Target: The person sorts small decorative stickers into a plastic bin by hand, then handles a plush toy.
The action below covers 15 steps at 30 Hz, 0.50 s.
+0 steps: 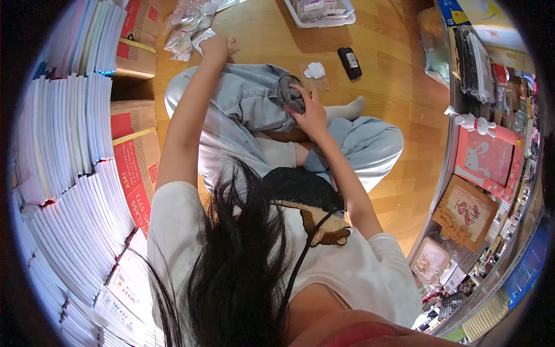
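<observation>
My right hand (309, 110) is wrapped round a bundled dark grey cloth (287, 92), which rests against my bent knee in light blue jeans (243, 95). My left hand (217, 48) is stretched forward to the floor beside a small white piece (202, 40). Its fingers are mostly hidden, so its grip cannot be made out. Clear plastic packets (180, 41) lie just left of it. Ahead of my right hand, small white pieces (314, 70) sit on a clear plastic sheet (319, 82), with a black item with a white label (350, 62) to the right.
A white basket (324, 23) of small packs stands ahead on the wooden floor (393, 75). Stacked booklets (58, 127) and cardboard boxes (136, 156) line the left side. Shelves with a pink bunny-print box (488, 156) and a brown frame (465, 211) border the right.
</observation>
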Each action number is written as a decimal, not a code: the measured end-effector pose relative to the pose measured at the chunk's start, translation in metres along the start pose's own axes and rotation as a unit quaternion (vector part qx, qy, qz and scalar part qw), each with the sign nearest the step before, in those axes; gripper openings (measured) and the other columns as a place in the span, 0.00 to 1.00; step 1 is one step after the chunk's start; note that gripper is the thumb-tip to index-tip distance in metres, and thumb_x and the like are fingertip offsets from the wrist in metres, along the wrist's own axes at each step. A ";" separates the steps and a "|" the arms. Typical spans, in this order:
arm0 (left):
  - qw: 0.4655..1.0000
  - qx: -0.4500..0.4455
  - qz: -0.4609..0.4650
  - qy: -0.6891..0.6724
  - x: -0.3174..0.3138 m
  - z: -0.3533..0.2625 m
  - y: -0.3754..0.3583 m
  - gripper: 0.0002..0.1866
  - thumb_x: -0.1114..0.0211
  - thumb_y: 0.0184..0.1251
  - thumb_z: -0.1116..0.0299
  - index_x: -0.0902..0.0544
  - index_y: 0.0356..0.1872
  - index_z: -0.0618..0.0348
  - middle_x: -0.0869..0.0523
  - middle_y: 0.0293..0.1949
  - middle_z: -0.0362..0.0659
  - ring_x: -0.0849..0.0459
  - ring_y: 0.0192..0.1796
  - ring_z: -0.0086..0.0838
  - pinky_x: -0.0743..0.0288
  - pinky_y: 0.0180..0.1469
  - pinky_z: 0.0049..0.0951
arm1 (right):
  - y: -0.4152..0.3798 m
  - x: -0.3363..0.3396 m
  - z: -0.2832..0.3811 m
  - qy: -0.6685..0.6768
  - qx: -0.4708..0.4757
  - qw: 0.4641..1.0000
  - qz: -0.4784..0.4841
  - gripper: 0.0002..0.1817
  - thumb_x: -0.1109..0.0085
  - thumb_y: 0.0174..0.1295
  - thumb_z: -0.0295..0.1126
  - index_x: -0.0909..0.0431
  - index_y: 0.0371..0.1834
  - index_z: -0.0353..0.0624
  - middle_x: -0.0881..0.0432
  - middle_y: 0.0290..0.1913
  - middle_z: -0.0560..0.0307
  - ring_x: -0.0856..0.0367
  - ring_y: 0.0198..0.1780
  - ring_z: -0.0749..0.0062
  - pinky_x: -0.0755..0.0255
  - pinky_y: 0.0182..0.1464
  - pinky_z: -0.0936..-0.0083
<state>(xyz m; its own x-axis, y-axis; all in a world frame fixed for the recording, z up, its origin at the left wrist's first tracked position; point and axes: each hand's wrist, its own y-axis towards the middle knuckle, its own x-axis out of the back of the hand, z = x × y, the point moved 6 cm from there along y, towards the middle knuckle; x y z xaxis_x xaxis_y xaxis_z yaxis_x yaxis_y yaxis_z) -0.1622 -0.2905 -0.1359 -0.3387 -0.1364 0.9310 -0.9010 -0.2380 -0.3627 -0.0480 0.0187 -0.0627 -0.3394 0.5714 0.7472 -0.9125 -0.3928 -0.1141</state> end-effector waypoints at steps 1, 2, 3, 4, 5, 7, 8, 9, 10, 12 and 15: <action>1.000 -0.002 -0.017 0.001 0.013 -0.003 -0.012 0.24 0.44 0.60 0.46 0.17 0.41 0.56 0.18 0.46 0.55 0.17 0.48 0.43 0.28 0.49 0.47 | -0.001 0.000 -0.005 0.024 0.009 1.000 -0.018 0.28 0.37 0.53 0.45 0.33 0.59 0.65 0.30 0.49 0.44 0.27 0.50 0.44 0.29 0.47 0.58; 0.999 -0.004 -0.034 0.002 0.023 -0.005 -0.019 0.25 0.46 0.60 0.44 0.16 0.39 0.57 0.17 0.44 0.55 0.17 0.48 0.42 0.27 0.48 0.45 | -0.002 0.001 -0.010 0.047 0.017 0.998 -0.036 0.26 0.38 0.54 0.43 0.32 0.58 0.61 0.30 0.49 0.44 0.27 0.50 0.45 0.30 0.47 0.59; 0.996 0.001 -0.060 -0.059 0.025 -0.002 -0.014 0.27 0.47 0.61 0.42 0.16 0.39 0.57 0.17 0.44 0.55 0.17 0.48 0.42 0.27 0.47 0.44 | -0.003 0.003 -0.015 0.071 0.025 0.996 -0.053 0.25 0.40 0.56 0.42 0.31 0.58 0.57 0.29 0.49 0.44 0.27 0.50 0.46 0.30 0.48 0.60; 0.989 0.006 -0.085 -0.120 0.022 0.006 -0.005 0.28 0.49 0.61 0.40 0.16 0.39 0.57 0.17 0.44 0.55 0.17 0.48 0.43 0.27 0.47 0.43 | -0.002 0.005 -0.022 0.112 0.025 0.991 -0.069 0.23 0.41 0.57 0.41 0.30 0.57 0.53 0.28 0.49 0.44 0.26 0.50 0.46 0.30 0.48 0.61; 0.977 0.011 -0.110 -0.181 0.020 0.015 0.006 0.30 0.50 0.61 0.38 0.16 0.39 0.57 0.17 0.44 0.55 0.17 0.48 0.43 0.26 0.46 0.42 | -0.001 0.007 -0.031 0.152 0.025 0.984 -0.085 0.22 0.42 0.58 0.40 0.29 0.56 0.48 0.27 0.49 0.44 0.26 0.50 0.46 0.31 0.49 0.62; 0.963 0.019 -0.072 -0.259 0.020 0.027 0.021 0.32 0.51 0.61 0.36 0.18 0.43 0.57 0.17 0.44 0.53 0.17 0.46 0.37 0.26 0.45 0.38 | -0.003 0.008 -0.044 0.211 0.013 0.970 -0.121 0.20 0.43 0.60 0.39 0.28 0.52 0.41 0.24 0.46 0.45 0.25 0.48 0.53 0.31 0.49 0.67; 0.953 0.023 -0.053 -0.297 0.019 0.030 0.026 0.33 0.51 0.61 0.36 0.19 0.45 0.57 0.16 0.44 0.51 0.17 0.45 0.34 0.26 0.44 0.36 | -0.006 0.007 -0.050 0.230 0.000 0.963 -0.142 0.19 0.43 0.61 0.40 0.27 0.50 0.38 0.22 0.43 0.46 0.24 0.45 0.60 0.32 0.49 0.70; 0.919 0.023 -0.033 -0.391 0.020 0.027 0.022 0.34 0.51 0.61 0.35 0.19 0.47 0.57 0.17 0.45 0.49 0.18 0.44 0.32 0.27 0.44 0.34 | -0.008 0.007 -0.056 0.248 -0.013 0.955 -0.163 0.19 0.43 0.62 0.40 0.26 0.47 0.36 0.20 0.40 0.48 0.23 0.42 0.66 0.32 0.48 0.73; 0.876 0.022 -0.012 -0.481 0.025 0.020 0.012 0.35 0.52 0.60 0.34 0.20 0.48 0.57 0.17 0.46 0.47 0.19 0.42 0.30 0.28 0.44 0.32 | -0.010 0.005 -0.060 0.257 -0.029 0.952 -0.163 0.19 0.44 0.62 0.41 0.26 0.47 0.35 0.20 0.40 0.49 0.23 0.43 0.67 0.32 0.49 0.74; 0.758 -0.029 0.060 -0.648 0.051 -0.012 -0.023 0.34 0.51 0.62 0.36 0.23 0.54 0.56 0.19 0.44 0.38 0.26 0.35 0.23 0.31 0.42 0.25 | -0.016 0.003 -0.066 0.276 -0.061 0.945 -0.162 0.21 0.45 0.64 0.44 0.26 0.47 0.34 0.19 0.40 0.50 0.24 0.43 0.70 0.32 0.49 0.74; 0.594 -0.139 0.146 -0.779 0.071 -0.063 -0.052 0.31 0.50 0.65 0.42 0.28 0.58 0.56 0.21 0.42 0.36 0.26 0.35 0.21 0.33 0.42 0.22 | -0.018 0.004 -0.072 0.345 -0.094 0.917 -0.174 0.25 0.46 0.64 0.47 0.26 0.47 0.32 0.19 0.42 0.51 0.24 0.44 0.69 0.33 0.50 0.75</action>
<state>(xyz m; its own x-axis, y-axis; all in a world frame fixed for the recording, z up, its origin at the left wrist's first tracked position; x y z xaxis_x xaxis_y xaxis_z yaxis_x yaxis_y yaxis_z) -0.1563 -0.2268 -0.0478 -0.0238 -0.9084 -0.4175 -0.9489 0.1519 -0.2765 -0.0492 0.0798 -0.1047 -0.0247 0.9844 0.1741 -0.9942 -0.0060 -0.1071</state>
